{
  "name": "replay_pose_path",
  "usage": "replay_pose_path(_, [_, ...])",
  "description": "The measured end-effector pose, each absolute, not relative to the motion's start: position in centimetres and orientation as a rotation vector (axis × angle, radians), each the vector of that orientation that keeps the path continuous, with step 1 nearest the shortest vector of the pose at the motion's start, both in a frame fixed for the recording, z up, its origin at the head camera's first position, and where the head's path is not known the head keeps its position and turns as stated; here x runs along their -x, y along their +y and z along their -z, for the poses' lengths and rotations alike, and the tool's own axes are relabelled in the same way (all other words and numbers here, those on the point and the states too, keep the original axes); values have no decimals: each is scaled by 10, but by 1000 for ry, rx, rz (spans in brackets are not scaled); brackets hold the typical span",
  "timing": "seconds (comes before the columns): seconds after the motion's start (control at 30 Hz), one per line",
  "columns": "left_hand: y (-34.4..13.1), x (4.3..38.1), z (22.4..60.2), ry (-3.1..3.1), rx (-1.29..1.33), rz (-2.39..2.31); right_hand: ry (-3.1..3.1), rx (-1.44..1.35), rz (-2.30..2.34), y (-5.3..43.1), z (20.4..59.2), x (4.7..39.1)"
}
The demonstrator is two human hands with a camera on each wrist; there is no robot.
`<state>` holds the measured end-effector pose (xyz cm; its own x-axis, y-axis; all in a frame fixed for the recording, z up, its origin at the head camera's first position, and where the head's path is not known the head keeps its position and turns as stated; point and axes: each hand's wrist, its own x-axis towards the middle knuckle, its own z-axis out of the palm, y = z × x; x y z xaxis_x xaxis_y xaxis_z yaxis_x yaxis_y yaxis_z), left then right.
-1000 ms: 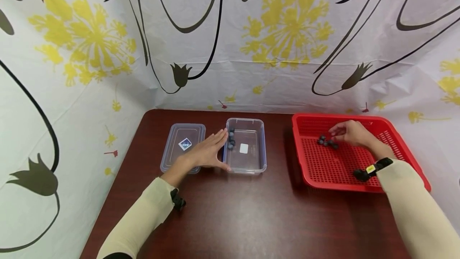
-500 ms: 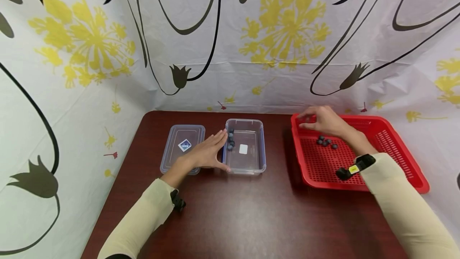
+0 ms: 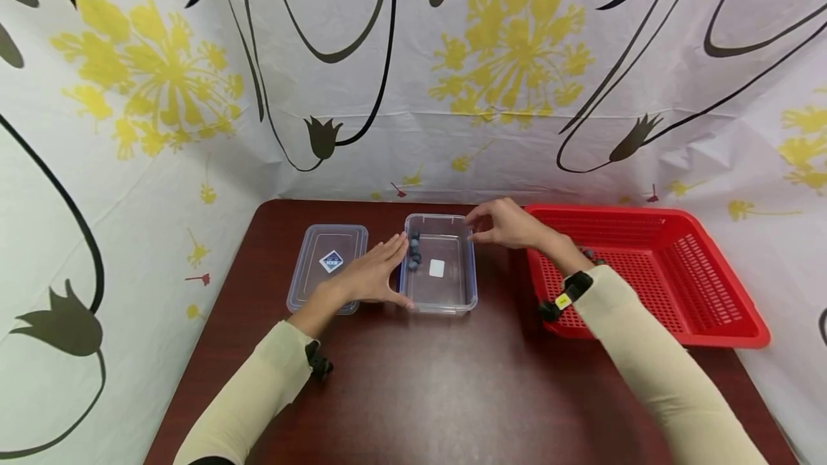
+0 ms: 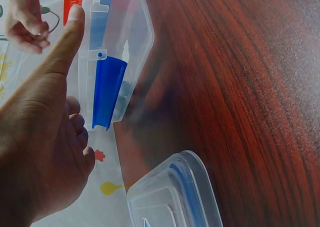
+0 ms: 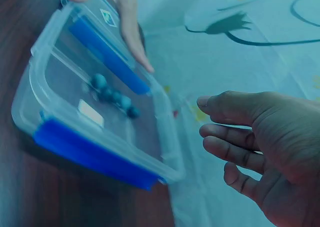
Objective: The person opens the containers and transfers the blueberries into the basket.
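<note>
A clear plastic container (image 3: 446, 293) with blue side clips stands at mid-table. Several blueberries (image 3: 415, 253) lie along its left inner wall. My left hand (image 3: 371, 271) rests against the container's left side, fingers extended and thumb at the near corner. At the container's far right rim is my right hand (image 3: 507, 224), its thumb and fingertips bent toward each other. In the right wrist view its fingers (image 5: 235, 144) are partly curled, and no berry shows between them; the fingertips may hide one. A red plastic basket (image 3: 698, 278) holds more blueberries (image 3: 589, 255), partly hidden by my right forearm.
A clear lid (image 3: 313, 275) with a blue and white label lies left of the container, beside my left wrist. A patterned sheet (image 3: 413, 106) hangs behind the brown table (image 3: 439, 386). The basket's raised rim stands to the container's right.
My right hand has moved left from over the berries in the basket, across its rim, to the container's right edge. My left hand and the container have stayed in place.
</note>
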<state>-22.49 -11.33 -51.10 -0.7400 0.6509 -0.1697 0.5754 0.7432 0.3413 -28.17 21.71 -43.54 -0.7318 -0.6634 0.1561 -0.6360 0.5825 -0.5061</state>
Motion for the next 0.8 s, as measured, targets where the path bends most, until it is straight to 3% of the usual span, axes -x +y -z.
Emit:
replay_pose_path(0.4, [-113, 226, 511, 2670, -961, -391, 2580, 1058, 849, 156, 488, 284])
replay_pose_path(0.8, [-113, 226, 510, 2673, -961, -368, 2591, 983, 818, 126, 520, 276])
